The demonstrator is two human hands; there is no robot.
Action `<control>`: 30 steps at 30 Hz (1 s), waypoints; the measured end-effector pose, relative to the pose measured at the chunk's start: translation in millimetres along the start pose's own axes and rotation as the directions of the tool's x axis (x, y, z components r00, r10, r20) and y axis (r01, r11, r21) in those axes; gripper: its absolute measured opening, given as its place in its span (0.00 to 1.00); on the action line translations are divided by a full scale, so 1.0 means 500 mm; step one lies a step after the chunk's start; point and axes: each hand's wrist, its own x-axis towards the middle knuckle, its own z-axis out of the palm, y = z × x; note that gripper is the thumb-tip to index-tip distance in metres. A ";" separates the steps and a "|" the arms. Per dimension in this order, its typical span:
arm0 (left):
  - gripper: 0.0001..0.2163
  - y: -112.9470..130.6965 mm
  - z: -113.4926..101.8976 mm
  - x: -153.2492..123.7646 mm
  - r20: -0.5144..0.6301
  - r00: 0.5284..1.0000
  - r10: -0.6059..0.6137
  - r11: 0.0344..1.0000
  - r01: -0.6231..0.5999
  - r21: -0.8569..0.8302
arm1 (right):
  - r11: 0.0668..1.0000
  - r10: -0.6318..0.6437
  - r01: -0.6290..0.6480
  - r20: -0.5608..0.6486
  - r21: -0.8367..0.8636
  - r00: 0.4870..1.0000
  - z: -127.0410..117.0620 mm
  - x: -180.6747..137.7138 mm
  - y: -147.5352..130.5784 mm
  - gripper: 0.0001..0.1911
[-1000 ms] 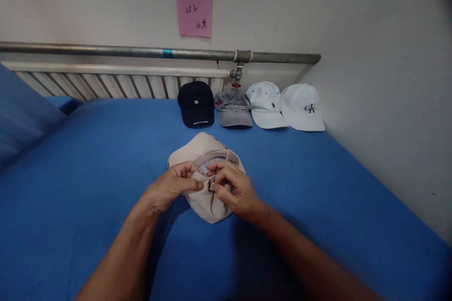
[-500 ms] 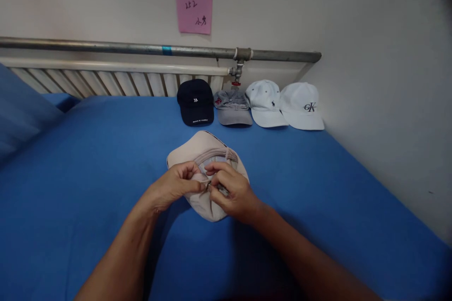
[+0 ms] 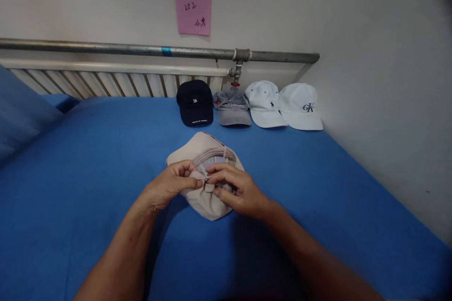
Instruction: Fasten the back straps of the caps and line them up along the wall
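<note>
A beige baseball cap [image 3: 202, 145] lies on the blue sheet before me, its brim pointing away to the upper left and its inside partly showing. My left hand [image 3: 175, 184] is closed on the cap's back edge, thumb and fingers pinching the fabric beside a small metal buckle [image 3: 206, 181]. A short strap end [image 3: 209, 188] hangs below the buckle. My right hand [image 3: 237, 189] is at the other side of the buckle. Its fingers reach over the cap opening, with the thumb apart from them, close by the strap end.
Along the back stand a black cap [image 3: 195, 103], a grey cap [image 3: 233, 109], a pale cap [image 3: 265, 104] and a white cap [image 3: 300, 107]. Behind them are a radiator [image 3: 116, 82] and a metal pipe [image 3: 120, 49]. A pink note [image 3: 193, 8] is on the wall.
My right hand has loosened its pinch at the buckle and shifted slightly right, its fingers opening. The strap end now shows below the buckle. My left hand keeps its hold.
</note>
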 end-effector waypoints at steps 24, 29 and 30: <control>0.15 -0.009 -0.003 0.005 0.052 0.999 -0.012 1.000 0.011 0.017 | 0.974 -0.101 0.078 -0.102 -0.213 0.990 0.021 -0.010 -0.004 0.07; 0.13 -0.009 -0.005 0.004 0.063 0.998 -0.007 1.000 0.006 0.019 | 0.962 -0.128 0.109 -0.063 -0.249 0.990 0.011 -0.011 -0.002 0.07; 0.13 -0.008 -0.004 0.003 0.064 0.998 -0.012 1.000 0.011 0.013 | 0.957 -0.144 0.124 -0.059 -0.261 0.988 0.011 -0.011 -0.001 0.06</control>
